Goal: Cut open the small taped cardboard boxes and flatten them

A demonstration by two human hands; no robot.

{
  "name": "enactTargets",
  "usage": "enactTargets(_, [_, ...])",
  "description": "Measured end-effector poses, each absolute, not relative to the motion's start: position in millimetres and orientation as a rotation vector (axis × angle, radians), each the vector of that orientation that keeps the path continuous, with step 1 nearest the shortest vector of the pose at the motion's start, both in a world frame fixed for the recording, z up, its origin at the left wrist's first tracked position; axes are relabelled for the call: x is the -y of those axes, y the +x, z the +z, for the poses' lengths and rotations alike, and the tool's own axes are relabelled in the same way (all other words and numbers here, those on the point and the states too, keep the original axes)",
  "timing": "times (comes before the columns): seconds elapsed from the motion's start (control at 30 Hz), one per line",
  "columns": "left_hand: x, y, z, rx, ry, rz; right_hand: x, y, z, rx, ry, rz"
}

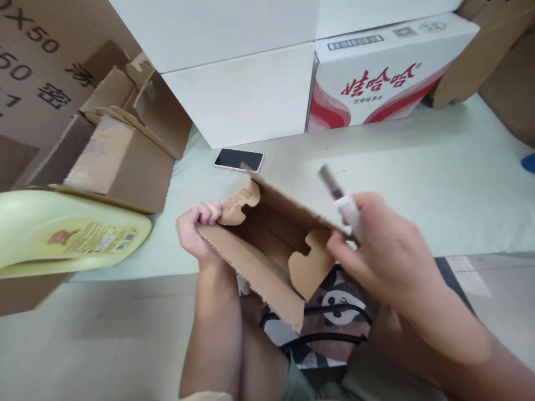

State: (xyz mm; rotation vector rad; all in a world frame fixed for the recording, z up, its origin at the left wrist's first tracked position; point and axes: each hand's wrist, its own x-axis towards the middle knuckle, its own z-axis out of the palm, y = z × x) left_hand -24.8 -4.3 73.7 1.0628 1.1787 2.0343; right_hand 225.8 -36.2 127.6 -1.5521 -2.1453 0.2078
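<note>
An open brown cardboard box [259, 269] is tilted over the table's front edge, above my lap. Its top edges look rough, and notched flaps stand at both ends. My left hand [199, 231] is closed round its left end, beside the printed flap. In my right hand [387, 253], a utility knife [348, 210] with a white handle points up and left, its blade slightly blurred. The fingers of this hand are close to the box's right corner; I cannot tell whether they touch it.
Beyond the box, a phone [239, 160] lies on the pale green table [418, 184]. White cartons [238, 94] and a red-and-white carton [384, 83] line the back. At left are cut cardboard boxes [142, 161] and a yellow jug [75, 231]. A panda-print bag [334, 317] is below.
</note>
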Motion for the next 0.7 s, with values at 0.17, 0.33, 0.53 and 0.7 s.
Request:
enactTargets(0.17, [15, -2, 90, -1.204, 1.187, 2.178, 13, 235, 118, 1.830, -1.755, -0.013])
enactTargets(0.33, [31, 16, 108, -1.186, 1.437, 2.197, 8, 236, 114, 1.963, -1.765, 0.008])
enactTargets(0.53, [47, 23, 124, -1.096, 1.784, 1.941, 25, 238, 133, 2.142, -1.420, 0.513])
enactTargets(0.7, [53, 26, 130, -1.132, 1.866, 1.844, 34, 231, 135, 2.219, -1.104, 0.744])
